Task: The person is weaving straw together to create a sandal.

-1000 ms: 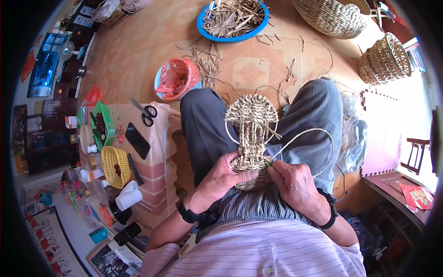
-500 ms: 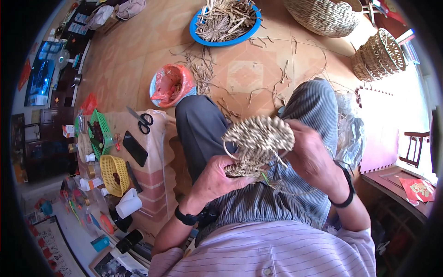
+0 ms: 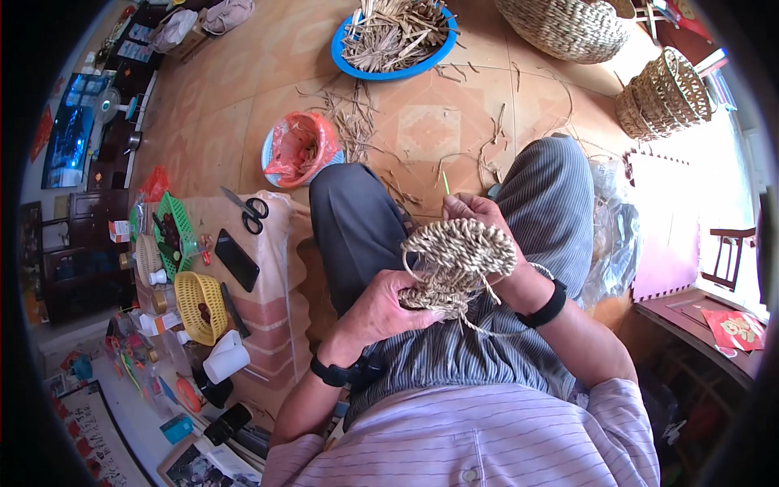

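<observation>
At the frame's centre, a woven straw piece (image 3: 462, 246), its lower left end gripped by the left hand (image 3: 380, 308), the right hand (image 3: 485, 213) partly behind its upper edge, fingertips pinching a thin green tool (image 3: 445, 183)

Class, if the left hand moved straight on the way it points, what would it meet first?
The woven piece, which the left hand grips, comes first; past it, the right hand seems next, though depth is hard to judge.

Room between knees (image 3: 545, 170); woven piece (image 3: 461, 247) blocks body side.
</observation>
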### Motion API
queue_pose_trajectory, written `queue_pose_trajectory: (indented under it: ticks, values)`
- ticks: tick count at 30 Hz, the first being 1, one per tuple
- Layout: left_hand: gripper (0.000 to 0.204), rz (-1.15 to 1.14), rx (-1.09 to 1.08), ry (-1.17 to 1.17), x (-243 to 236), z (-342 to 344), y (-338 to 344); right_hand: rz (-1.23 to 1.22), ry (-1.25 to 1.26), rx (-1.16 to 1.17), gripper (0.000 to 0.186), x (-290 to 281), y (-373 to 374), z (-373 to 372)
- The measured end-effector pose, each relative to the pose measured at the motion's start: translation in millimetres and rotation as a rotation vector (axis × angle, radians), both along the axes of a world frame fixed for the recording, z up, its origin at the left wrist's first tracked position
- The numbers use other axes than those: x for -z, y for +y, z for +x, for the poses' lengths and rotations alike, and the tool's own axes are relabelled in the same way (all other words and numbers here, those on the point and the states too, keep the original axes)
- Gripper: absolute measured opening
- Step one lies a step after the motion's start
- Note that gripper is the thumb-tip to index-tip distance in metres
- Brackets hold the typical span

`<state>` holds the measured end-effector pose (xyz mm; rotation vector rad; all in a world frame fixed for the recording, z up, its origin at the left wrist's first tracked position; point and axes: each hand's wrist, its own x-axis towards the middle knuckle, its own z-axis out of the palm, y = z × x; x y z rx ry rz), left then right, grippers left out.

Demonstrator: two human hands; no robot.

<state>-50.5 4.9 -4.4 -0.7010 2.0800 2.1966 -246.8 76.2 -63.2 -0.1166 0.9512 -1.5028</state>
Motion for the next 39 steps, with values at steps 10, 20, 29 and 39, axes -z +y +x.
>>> queue_pose_trajectory:
  ticks: [10,20,29,39]
  values:
    - [0.034,0.134,-0.152,0.038,1,14,0,-0.174,0.59,-0.288,0.03,-45,37,22]
    - [0.04,0.332,-0.253,0.074,6,22,-2,0.081,-0.264,-0.065,0.031,-51,-3,9]
    - [0.056,0.517,-0.439,0.066,-1,19,1,-0.153,-0.024,-0.049,0.026,-40,-26,-66]
    - [0.055,0.484,-0.402,0.045,-28,35,6,-0.035,0.332,0.385,0.022,-6,-48,-194]
